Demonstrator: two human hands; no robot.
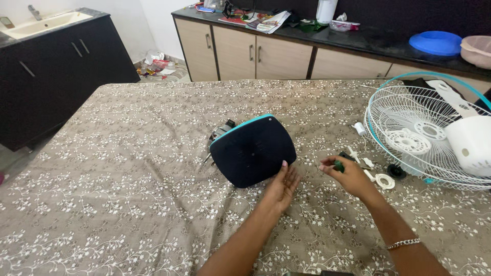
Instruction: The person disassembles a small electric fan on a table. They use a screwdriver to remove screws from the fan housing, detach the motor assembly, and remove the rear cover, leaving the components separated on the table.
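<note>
- The left hand [282, 188] reaches forward over the bench [128, 194], which is covered with a brown cloth printed with small white flowers
- Its fingers [287, 174] are spread and released, gripping nothing; the fingertips touch the lower right edge of the dark fan housing [253, 151]
- The right hand [350, 176], with a chain bracelet [403, 244] on its wrist, lies just right of the left hand; its fingers are clenched round a small dark green-tipped tool [338, 164], most of it hidden in the grip
- The fan housing stands tilted near the middle of the bench, a rounded navy shell with a teal rim along its top edge; a bit of motor metalwork [219, 133] shows behind its upper left corner
- Just beyond the right hand lie small white plastic parts [381, 180] and a black knob [396, 171], beside the fan guard
- The white wire fan guard [409, 138] with a teal ring lies flat at the right end of the bench, a white fan part [470, 143] resting on it
- Farther back, a dark counter [378, 38] over beige cabinet doors carries papers, a blue lid [436, 42] and a pink bowl [478, 50]
- At far left stands a black cabinet with a sink [43, 23]
</note>
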